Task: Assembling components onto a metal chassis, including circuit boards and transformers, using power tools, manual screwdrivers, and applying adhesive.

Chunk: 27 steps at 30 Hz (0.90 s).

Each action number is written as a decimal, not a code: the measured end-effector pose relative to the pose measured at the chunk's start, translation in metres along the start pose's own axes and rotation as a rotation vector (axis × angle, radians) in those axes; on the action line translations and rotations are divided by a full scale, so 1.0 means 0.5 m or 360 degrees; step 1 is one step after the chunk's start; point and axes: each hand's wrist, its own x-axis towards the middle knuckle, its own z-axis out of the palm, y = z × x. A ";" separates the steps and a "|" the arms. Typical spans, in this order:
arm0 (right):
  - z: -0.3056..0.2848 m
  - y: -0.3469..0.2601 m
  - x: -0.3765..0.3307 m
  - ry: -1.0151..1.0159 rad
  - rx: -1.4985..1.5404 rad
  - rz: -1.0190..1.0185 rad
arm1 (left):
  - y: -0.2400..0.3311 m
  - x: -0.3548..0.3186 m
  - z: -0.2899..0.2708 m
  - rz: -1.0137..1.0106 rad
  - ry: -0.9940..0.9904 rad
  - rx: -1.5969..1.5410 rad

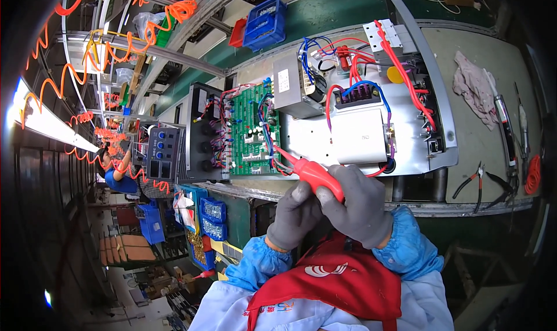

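Note:
Both my hands wear grey gloves and hold a red-handled screwdriver [313,176]. My right hand [361,203] wraps the handle's rear. My left hand [295,214] steadies it from below. The tool's tip touches the lower edge of a green circuit board [250,128], near a bundle of red and blue wires. The board lies inside an open metal chassis [444,128], next to a grey transformer [293,87] and a white box-shaped part [358,136].
Pliers [473,180], a pen-like tool [505,125] and a pink rag [476,87] lie on the bench at the right. Blue bins [264,23] sit behind, bins of screws [212,218] below left. Another person [119,177] works far left. Orange coiled hoses [104,58] hang overhead.

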 end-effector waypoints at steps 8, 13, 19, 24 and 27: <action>-0.022 -0.021 0.013 -0.0116 -0.0083 0.0011 | 0.002 -0.003 0.003 -0.0014 -0.0125 -0.0087; -0.033 -0.028 0.013 -0.0182 -0.0072 0.0022 | 0.007 -0.012 0.026 0.0018 -0.0192 -0.0040; -0.060 -0.044 -0.001 -0.0072 -0.0084 -0.0065 | 0.116 -0.047 0.028 -0.0385 -0.0127 0.1067; -0.153 -0.169 0.019 -0.0060 -0.0519 -0.0086 | 0.261 -0.053 0.027 0.0932 0.0422 0.1621; -0.171 -0.214 0.055 0.0025 -0.0611 -0.0118 | 0.304 0.049 -0.008 0.1330 0.0492 0.2323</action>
